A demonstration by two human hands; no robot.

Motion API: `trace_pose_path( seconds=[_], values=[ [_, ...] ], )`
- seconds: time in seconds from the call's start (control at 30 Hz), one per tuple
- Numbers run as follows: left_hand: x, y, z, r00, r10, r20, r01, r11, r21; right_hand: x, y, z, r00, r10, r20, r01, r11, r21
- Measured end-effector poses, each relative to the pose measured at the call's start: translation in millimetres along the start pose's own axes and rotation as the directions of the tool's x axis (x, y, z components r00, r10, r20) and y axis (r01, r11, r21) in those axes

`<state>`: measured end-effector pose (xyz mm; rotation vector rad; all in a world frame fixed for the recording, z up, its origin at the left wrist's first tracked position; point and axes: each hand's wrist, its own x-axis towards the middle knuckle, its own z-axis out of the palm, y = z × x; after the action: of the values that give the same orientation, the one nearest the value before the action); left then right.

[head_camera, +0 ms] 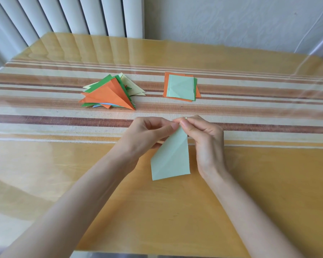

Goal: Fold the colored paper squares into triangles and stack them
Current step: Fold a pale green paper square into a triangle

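Both hands meet above the glossy yellow-orange table: the left hand and the right hand each pinch the top corner of a pale green paper sheet between thumb and curled fingertips, so that the sheet hangs down between the wrists with a diagonal crease across it. Farther back on the striped cloth runner, a loose pile of folded orange, green and cream paper triangles lies to the left. Well apart to its right sits a small stack of flat paper squares, pale green on top and orange below.
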<state>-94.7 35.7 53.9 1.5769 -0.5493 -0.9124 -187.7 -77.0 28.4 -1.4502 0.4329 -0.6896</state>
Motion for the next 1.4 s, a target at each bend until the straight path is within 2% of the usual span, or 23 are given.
trace_pose_path(
  seconds=[0.2, 0.37, 0.57, 0.77, 0.87, 1.17, 1.27, 1.4],
  values=[
    [2.8, -5.8, 5.8, 0.995, 0.064, -0.081, -0.064, 0.998, 0.001, -1.4, 7.0, 1.4, 0.999, -0.044, -0.022, 0.043, 0.997, -0.068],
    [3.1, -9.6, 6.7, 0.989, 0.090, -0.121, -0.093, 0.995, -0.021, -1.9, 10.5, 3.2, 1.000, -0.010, 0.026, 0.013, 0.995, -0.101],
    [3.6, -13.0, -0.6, 0.988, 0.093, -0.124, -0.096, 0.995, -0.014, -0.4, 12.1, 2.8, 1.000, 0.015, 0.014, -0.014, 0.998, -0.054],
    [5.5, -22.0, 0.4, 0.978, 0.165, -0.126, -0.151, 0.982, 0.109, -0.3, 17.7, 1.2, 1.000, -0.018, -0.010, 0.016, 0.992, -0.128],
    [6.6, -25.5, 0.9, 0.976, 0.161, -0.148, -0.140, 0.980, 0.140, 0.2, 19.5, 1.3, 0.999, -0.010, -0.035, 0.003, 0.985, -0.175],
    [2.1, -23.8, -4.0, 0.990, 0.060, -0.126, -0.046, 0.993, 0.108, 7.6, 20.1, -8.4, 0.973, -0.075, -0.216, 0.041, 0.987, -0.157],
    [-1.0, -24.5, -7.7, 0.991, 0.033, -0.132, -0.016, 0.992, 0.125, 8.2, 20.7, -9.6, 0.970, -0.103, -0.218, 0.067, 0.983, -0.169],
    [-4.5, -23.7, -14.2, 0.984, 0.099, -0.146, -0.068, 0.976, 0.207, 8.1, 19.3, -9.3, 0.970, -0.107, -0.217, 0.075, 0.985, -0.153]
  ],
)
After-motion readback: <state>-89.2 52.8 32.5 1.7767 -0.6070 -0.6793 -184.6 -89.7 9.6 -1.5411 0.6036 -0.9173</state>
